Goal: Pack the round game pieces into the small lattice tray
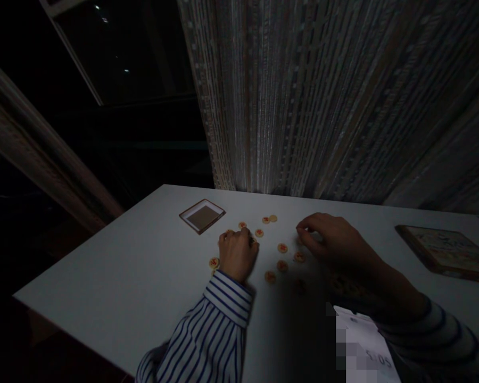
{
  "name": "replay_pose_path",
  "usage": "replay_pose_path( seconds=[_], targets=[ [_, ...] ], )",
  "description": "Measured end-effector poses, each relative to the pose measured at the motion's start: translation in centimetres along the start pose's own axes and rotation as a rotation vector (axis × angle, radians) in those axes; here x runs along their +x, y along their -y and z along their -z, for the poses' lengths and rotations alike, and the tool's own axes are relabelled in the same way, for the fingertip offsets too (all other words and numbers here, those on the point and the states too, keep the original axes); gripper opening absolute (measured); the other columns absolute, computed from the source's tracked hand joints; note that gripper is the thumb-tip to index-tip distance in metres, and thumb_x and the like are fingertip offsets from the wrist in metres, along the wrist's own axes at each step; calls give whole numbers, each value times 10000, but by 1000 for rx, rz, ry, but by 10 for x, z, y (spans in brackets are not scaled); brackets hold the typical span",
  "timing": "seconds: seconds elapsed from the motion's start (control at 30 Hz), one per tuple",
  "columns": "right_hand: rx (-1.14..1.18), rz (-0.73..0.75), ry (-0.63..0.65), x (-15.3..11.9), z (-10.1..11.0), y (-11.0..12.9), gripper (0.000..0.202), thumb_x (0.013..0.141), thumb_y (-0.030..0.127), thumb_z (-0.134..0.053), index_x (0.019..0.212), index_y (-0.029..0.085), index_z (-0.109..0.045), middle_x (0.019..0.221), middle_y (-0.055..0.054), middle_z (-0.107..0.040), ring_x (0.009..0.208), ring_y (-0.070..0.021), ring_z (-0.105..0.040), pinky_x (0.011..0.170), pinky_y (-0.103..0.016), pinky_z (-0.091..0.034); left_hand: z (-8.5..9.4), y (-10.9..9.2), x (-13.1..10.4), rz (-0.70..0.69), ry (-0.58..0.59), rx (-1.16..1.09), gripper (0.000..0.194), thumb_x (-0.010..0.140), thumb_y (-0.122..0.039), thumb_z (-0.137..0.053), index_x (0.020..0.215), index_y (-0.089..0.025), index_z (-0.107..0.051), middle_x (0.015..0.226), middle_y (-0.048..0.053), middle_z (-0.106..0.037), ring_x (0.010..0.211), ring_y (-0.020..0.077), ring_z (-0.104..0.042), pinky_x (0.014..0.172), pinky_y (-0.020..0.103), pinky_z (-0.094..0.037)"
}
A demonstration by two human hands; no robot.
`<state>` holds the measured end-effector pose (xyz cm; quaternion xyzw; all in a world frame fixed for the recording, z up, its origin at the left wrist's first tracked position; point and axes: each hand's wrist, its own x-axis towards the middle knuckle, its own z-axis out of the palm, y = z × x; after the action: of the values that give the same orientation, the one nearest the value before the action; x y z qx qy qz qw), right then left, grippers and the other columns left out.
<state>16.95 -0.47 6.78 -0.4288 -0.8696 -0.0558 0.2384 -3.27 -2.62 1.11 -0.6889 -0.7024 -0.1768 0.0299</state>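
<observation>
The Chinese chess pieces [282, 248] are lying loose on the white table [143, 255], between and around the two hands. They look like wood or plastic, so I judge each one to be light, stiff and not easily broken; a smooth rim could slip a little. The good place to take hold is this rim — thumb on one side, finger on the opposite side.

The left hand [236, 252] has its fingers bent down over some pieces; the back of the hand hides the grip, so I cannot tell if it pinches one. The right hand [331, 236] hangs over the table with thumb and forefinger curved close together at the tips; whether something thin is between them, I cannot tell.

Each piece is a round disc, so across its face there is no long axis — only the short axis through its thickness, which stands upright where the disc lies flat. Several show a red mark upward, but which way the marks point is too small and dark to read.
</observation>
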Motion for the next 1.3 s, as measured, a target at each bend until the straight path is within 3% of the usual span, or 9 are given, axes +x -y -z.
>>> replay_pose_path(
  seconds=[0.43,0.67,0.8,1.1,1.3],
  targets=[
    [-11,4,-1,-1,2,3,224,819,249,-427,837,172,-637,815,-68,-665,749,-200,-593,672,-325,-395,-3,0,0,-35,-14,14,206,798,-280,-485,935,-159,-582,867,109,-664,895,259,-577,836,404,-354],
    [-19,12,-11,-2,2,2,215,821,240,-431,826,173,-635,808,-64,-662,746,-192,-590,667,-315,-388,-1,-2,1,-139,-172,-128,238,812,-266,-500,1015,-158,-560,917,84,-662,896,232,-571,858,398,-378],
    [-15,21,-28,-2,2,1,198,812,232,-445,814,173,-635,795,-56,-665,726,-185,-592,655,-310,-384,-1,-3,1,-168,-310,-192,230,800,-255,-539,1005,-153,-565,897,76,-659,874,224,-567,833,393,-403],
    [-34,35,-37,-3,1,1,179,811,224,-458,812,173,-630,794,-57,-662,738,-193,-588,657,-315,-376,1,-7,0,-260,-500,-251,245,768,-236,-590,990,-150,-535,875,65,-641,855,214,-551,799,377,-418],
    [-34,37,-52,-6,1,1,185,813,231,-451,815,175,-627,796,-57,-663,736,-192,-589,657,-311,-388,7,-16,-6,-278,-549,-302,264,752,-241,-611,990,-163,-525,863,48,-626,839,199,-540,808,371,-414]
  ],
)
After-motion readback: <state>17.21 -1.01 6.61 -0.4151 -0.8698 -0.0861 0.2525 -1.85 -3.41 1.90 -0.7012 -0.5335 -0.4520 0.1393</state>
